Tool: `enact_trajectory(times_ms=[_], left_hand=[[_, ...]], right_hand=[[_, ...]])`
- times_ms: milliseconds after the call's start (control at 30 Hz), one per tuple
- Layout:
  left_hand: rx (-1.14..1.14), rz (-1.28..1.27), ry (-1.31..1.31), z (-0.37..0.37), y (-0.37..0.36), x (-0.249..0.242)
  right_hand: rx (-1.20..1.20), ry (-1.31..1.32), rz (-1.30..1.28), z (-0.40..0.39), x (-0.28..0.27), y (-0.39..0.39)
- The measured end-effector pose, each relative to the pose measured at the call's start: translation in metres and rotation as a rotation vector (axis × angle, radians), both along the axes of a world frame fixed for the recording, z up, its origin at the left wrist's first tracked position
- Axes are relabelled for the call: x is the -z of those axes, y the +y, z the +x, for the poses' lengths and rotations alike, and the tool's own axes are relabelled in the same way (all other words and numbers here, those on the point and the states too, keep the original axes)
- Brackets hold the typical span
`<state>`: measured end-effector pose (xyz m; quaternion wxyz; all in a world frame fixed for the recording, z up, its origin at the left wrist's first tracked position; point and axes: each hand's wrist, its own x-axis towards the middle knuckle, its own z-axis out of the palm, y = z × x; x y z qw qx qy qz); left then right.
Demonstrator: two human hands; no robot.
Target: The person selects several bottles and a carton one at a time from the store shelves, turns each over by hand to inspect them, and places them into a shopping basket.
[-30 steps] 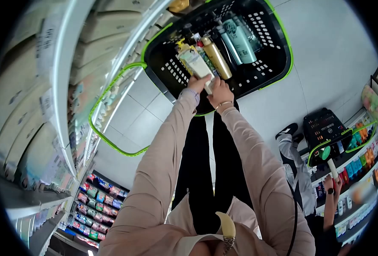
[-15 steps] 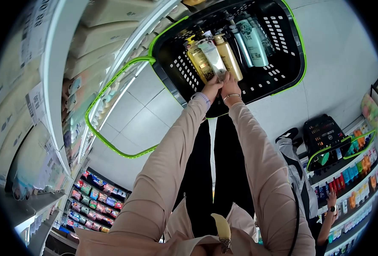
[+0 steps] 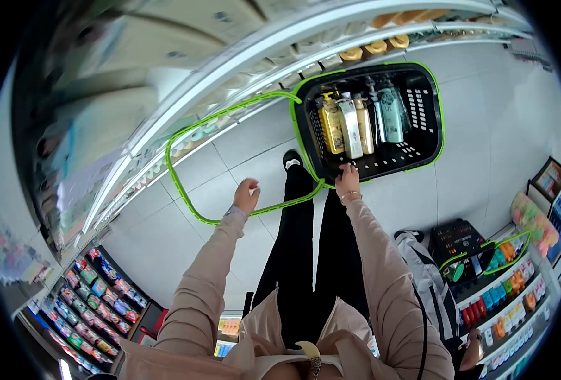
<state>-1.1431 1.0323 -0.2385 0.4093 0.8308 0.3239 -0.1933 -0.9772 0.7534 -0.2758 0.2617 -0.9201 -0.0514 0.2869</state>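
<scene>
A black shopping basket with a green rim stands on the floor in front of me. Inside lie a yellow pump bottle, a white bottle, a gold bottle and a mint-green bottle, side by side. My right hand is at the basket's near rim, fingers loosely bent over it and free of the bottles. To the left, my left hand hovers empty inside the loop of the lowered green handle, its fingers slightly curled and apart from the thumb.
Store shelves with packaged goods run along the left and top. Coloured packets fill a rack at lower left. At right, another black basket sits near shelves of bottles, beside a person in a grey-and-black garment.
Both hands have come off the white bottle, which now lies among the others. My left hand has moved left, out of the basket; my right is back at the near rim. The view has shifted.
</scene>
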Motion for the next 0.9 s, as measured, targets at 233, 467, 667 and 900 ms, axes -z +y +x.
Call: enact_trajectory(times_ms=[233, 467, 667, 900], left_hand=[[0.382, 0.117, 0.914, -0.086, 0.041, -0.045], [0.588, 0.099, 0.581, -0.139, 0.027, -0.083], [0.549, 0.187, 0.448, -0.148, -0.018, -0.143], [0.6, 0.24, 0.33, -0.202, -0.091, -0.193]], right_hand=[[0.055, 0.149, 0.02, -0.052, -0.026, 0.008], [-0.168, 0.183, 0.168, -0.132, -0.074, 0.077], [-0.526, 0.386, 0.264, -0.224, -0.164, 0.177], [-0.678, 0.51, 0.208, -0.286, -0.198, 0.168]])
